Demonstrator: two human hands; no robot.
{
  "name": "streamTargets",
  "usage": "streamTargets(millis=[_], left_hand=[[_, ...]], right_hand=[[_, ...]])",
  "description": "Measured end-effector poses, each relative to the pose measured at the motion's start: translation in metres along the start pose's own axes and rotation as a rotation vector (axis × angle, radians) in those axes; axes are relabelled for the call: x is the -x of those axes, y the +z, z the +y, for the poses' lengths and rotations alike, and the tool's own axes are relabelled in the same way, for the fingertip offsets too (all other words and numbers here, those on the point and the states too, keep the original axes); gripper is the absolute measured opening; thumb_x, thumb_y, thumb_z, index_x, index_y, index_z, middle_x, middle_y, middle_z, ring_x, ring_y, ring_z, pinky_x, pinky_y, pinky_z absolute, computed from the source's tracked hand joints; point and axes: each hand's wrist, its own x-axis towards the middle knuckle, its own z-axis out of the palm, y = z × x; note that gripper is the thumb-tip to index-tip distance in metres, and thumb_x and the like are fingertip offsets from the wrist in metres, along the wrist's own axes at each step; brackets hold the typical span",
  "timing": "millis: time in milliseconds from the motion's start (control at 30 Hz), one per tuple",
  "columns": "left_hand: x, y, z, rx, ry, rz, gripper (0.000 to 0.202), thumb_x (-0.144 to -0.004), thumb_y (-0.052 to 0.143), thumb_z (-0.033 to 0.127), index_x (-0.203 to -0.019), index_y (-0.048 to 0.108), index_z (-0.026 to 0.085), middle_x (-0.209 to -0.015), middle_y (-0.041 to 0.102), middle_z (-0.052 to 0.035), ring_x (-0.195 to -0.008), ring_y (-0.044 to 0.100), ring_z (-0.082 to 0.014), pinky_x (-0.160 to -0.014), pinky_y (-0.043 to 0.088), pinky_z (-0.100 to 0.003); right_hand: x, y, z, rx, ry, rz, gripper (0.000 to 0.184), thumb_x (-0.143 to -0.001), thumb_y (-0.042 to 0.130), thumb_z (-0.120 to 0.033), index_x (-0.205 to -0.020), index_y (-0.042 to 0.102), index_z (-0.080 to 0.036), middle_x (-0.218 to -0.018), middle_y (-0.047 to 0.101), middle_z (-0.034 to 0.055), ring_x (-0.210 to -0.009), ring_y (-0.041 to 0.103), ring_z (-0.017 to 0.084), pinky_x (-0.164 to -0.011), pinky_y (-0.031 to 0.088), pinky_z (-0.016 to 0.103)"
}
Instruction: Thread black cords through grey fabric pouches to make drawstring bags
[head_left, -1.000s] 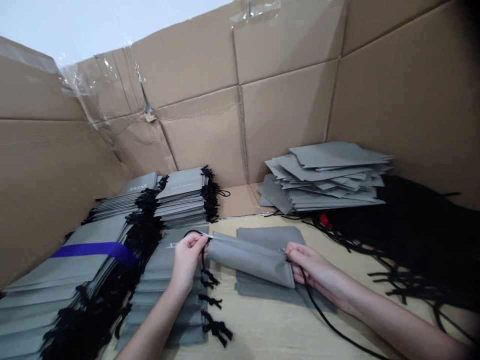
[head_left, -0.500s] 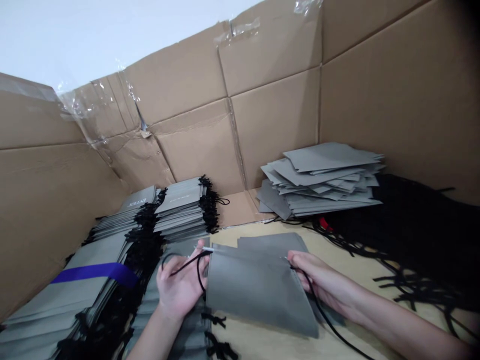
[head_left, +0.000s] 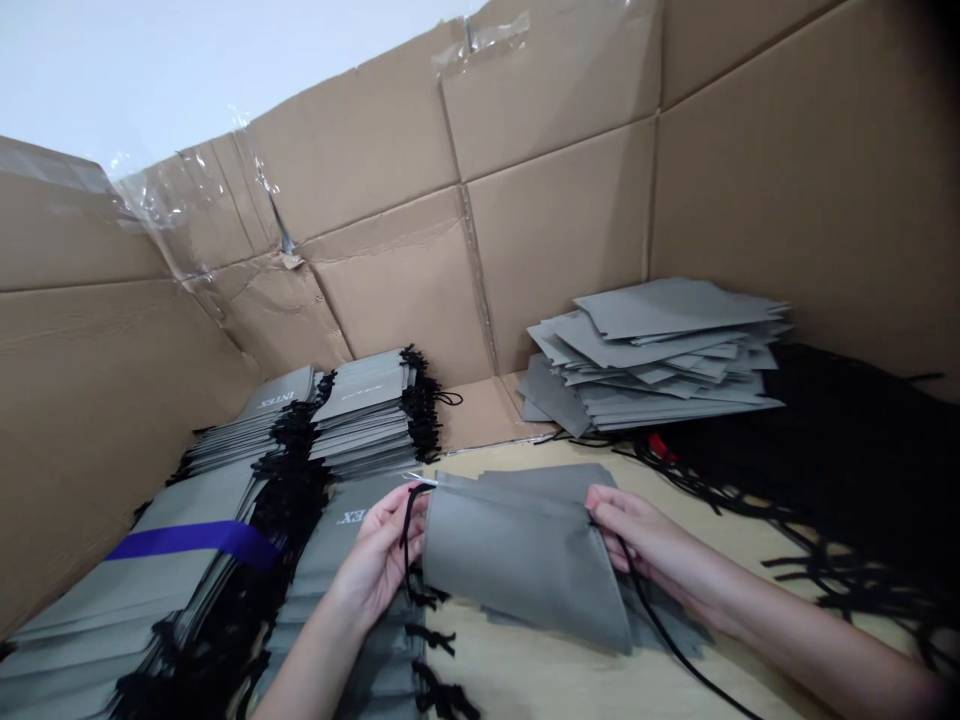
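Note:
I hold a grey fabric pouch (head_left: 525, 565) up over the wooden table, between both hands. My left hand (head_left: 379, 560) pinches its left top corner, where a black cord (head_left: 409, 545) loops out beside a thin metal threader (head_left: 421, 481). My right hand (head_left: 637, 545) grips the pouch's right top corner. The cord (head_left: 667, 640) trails from there toward me across the table. Another flat grey pouch (head_left: 555, 480) lies under the held one.
Stacks of finished grey pouches with black knotted cords (head_left: 367, 405) stand at the left, one bundle wrapped in a purple band (head_left: 191, 540). A loose pile of flat grey pouches (head_left: 652, 360) sits at the back right, beside a heap of black cords (head_left: 840, 470). Cardboard walls (head_left: 555, 220) enclose the table.
The pouch has swung from bunched and level to hanging open and flat toward me. My left hand dropped, opened briefly, and now pinches the left corner again.

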Motion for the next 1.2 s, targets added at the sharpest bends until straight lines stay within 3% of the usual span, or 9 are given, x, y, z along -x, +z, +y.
streamTargets(millis=[167, 433, 700, 933, 1200], left_hand=[[-0.001, 0.006, 0.002, -0.223, 0.106, 0.081, 0.024, -0.060, 0.078, 0.027, -0.075, 0.067, 0.012, -0.064, 0.067, -0.0019, -0.050, 0.058, -0.0063, -0.045, 0.046, -0.012], [-0.001, 0.004, 0.002, -0.345, 0.189, 0.163, 0.023, -0.067, 0.072, 0.031, -0.069, 0.061, 0.011, -0.062, 0.067, -0.0035, -0.055, 0.061, -0.0104, -0.053, 0.050, -0.017], [-0.003, 0.002, -0.004, -0.166, 0.081, 0.247, 0.025, -0.064, 0.074, 0.024, -0.067, 0.052, 0.014, -0.056, 0.060, 0.0017, -0.056, 0.064, -0.0123, -0.054, 0.052, -0.019], [-0.009, -0.008, -0.004, -0.184, 0.106, 0.369, 0.026, -0.065, 0.071, 0.025, -0.070, 0.048, 0.016, -0.051, 0.054, 0.0064, -0.043, 0.057, -0.0069, -0.045, 0.050, -0.016], [-0.010, -0.010, -0.004, -0.196, 0.069, 0.236, 0.023, -0.068, 0.065, 0.029, -0.080, 0.050, 0.015, -0.068, 0.063, -0.0009, -0.049, 0.060, -0.0110, -0.047, 0.052, -0.022]], right_hand=[[-0.011, -0.006, 0.009, 0.054, -0.038, -0.025, 0.021, -0.075, 0.045, -0.038, -0.066, 0.037, -0.021, -0.042, 0.038, -0.0084, -0.037, 0.030, 0.006, -0.039, 0.014, 0.020], [-0.026, -0.018, 0.012, 0.230, -0.136, 0.000, 0.018, -0.065, 0.049, -0.033, -0.060, 0.037, -0.021, -0.040, 0.037, -0.0092, -0.034, 0.035, 0.007, -0.037, 0.023, 0.019], [-0.019, -0.018, 0.003, 0.169, -0.040, 0.012, 0.023, -0.069, 0.048, -0.035, -0.054, 0.040, -0.020, -0.042, 0.043, -0.0049, -0.041, 0.037, 0.008, -0.043, 0.028, 0.020], [-0.016, -0.017, -0.004, 0.079, 0.034, 0.103, 0.025, -0.061, 0.057, -0.036, -0.053, 0.040, -0.020, -0.049, 0.039, -0.0049, -0.045, 0.035, 0.008, -0.044, 0.029, 0.020], [-0.023, -0.027, 0.008, 0.117, 0.036, 0.039, 0.028, -0.063, 0.059, -0.043, -0.059, 0.043, -0.020, -0.048, 0.041, -0.0055, -0.044, 0.032, 0.008, -0.041, 0.022, 0.019]])
